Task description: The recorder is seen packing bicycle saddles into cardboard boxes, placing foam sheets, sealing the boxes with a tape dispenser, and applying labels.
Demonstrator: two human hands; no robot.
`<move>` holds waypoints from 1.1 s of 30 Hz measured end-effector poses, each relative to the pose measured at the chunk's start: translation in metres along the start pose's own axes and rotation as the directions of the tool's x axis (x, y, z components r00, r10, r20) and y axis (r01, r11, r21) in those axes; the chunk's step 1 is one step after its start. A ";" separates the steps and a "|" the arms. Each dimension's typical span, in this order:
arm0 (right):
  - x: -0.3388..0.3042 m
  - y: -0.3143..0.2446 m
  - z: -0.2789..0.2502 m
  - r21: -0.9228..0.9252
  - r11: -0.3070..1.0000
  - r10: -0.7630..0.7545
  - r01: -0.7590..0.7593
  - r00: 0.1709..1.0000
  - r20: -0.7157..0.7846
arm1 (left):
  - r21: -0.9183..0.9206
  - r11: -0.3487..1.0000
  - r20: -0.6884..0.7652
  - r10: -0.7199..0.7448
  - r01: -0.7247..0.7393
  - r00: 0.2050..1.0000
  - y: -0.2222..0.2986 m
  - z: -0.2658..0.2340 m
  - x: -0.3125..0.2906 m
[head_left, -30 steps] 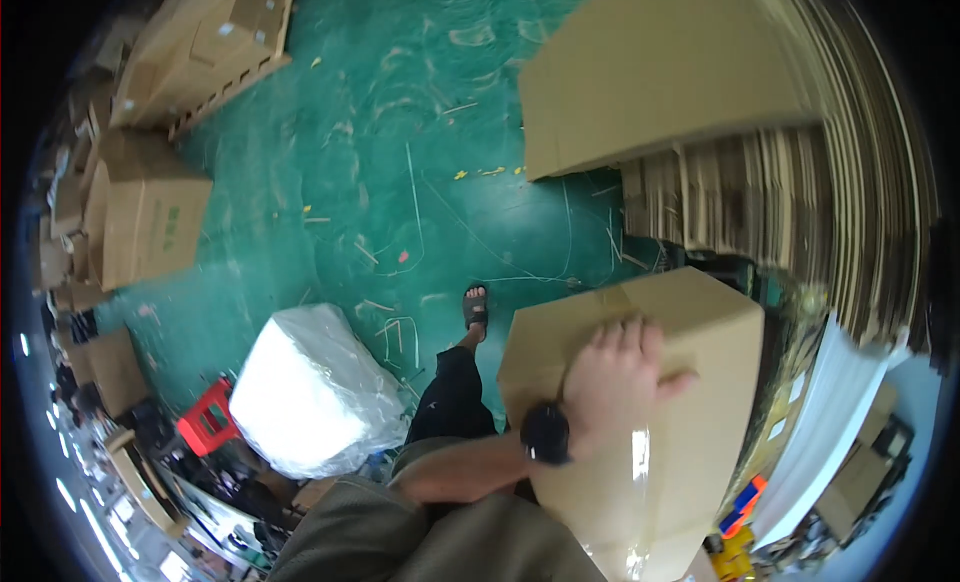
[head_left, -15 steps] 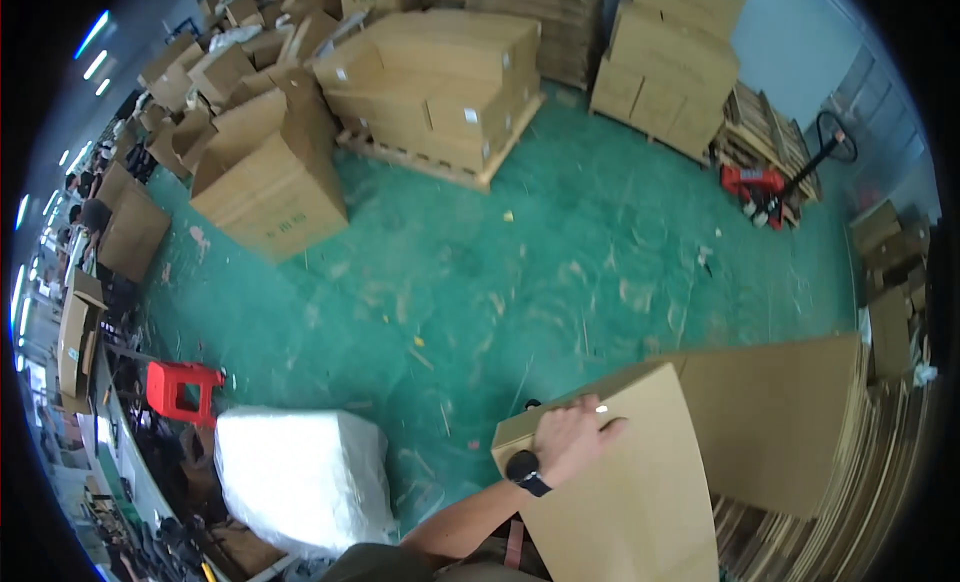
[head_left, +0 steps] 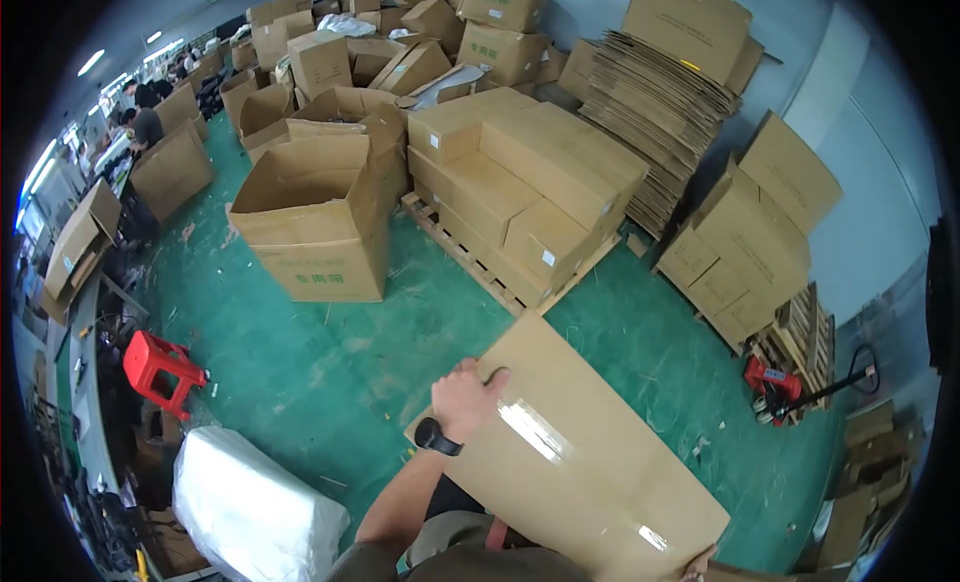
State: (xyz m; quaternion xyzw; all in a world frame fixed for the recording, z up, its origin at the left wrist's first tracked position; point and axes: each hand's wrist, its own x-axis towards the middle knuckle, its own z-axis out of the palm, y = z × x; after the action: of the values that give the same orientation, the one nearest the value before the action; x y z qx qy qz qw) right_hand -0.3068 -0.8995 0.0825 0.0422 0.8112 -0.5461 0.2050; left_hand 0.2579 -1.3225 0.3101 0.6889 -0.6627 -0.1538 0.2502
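A large brown cardboard box [head_left: 590,442] with shiny strips of clear tape slants across in front of me. My left hand [head_left: 465,400], a dark watch on its wrist, is closed over the box's left edge, thumb on the upper face. At the lower right corner of the box, my right hand [head_left: 698,564] grips the edge; only part of its fingers shows, and the rest is hidden. The box's underside is out of sight.
Ahead stand an open carton [head_left: 310,212] and a pallet [head_left: 460,252] stacked with boxes. To the left are a red stool [head_left: 165,372], a white wrapped bundle [head_left: 255,502] and a long workbench [head_left: 90,382]. A red pallet jack [head_left: 780,387] stands right. People work far left.
The box has been lifted and swung leftward and away from the flat cardboard stack on the right. My left hand moved left with it, and my right hand has come into view.
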 end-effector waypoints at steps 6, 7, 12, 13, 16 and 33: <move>0.059 -0.125 0.205 -0.077 0.997 0.021 -0.021 1.000 0.002 | -0.009 0.996 -0.016 -0.086 0.086 0.996 -0.041 0.047 0.214; 0.066 -0.141 0.235 -0.093 0.995 0.036 -0.037 0.999 -0.006 | -0.010 0.996 -0.003 -0.091 0.091 0.996 -0.044 0.055 0.263; 0.080 -0.208 0.361 -0.018 1.000 -0.001 0.003 0.997 0.074 | -0.079 0.996 -0.019 -0.044 0.042 0.999 -0.022 0.057 0.470; 0.082 -0.217 0.402 0.072 0.997 -0.048 0.039 0.991 0.124 | -0.065 0.997 -0.009 -0.050 0.049 0.999 -0.023 0.058 0.511; 0.071 -0.264 0.521 -0.069 0.997 0.021 -0.016 0.997 0.071 | -0.064 0.996 0.021 -0.067 0.068 0.998 -0.019 0.070 0.621; 0.328 -0.268 0.984 -0.117 0.825 -0.467 0.552 0.785 0.408 | 0.179 0.974 0.331 -0.195 0.142 0.923 -0.160 0.404 1.183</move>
State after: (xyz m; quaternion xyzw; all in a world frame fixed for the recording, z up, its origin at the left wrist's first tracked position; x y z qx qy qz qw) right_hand -0.4031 -1.9462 -0.1233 -0.3051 0.7975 -0.4814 0.1980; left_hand 0.2602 -2.5510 0.0297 0.7226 -0.6442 -0.2428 0.0623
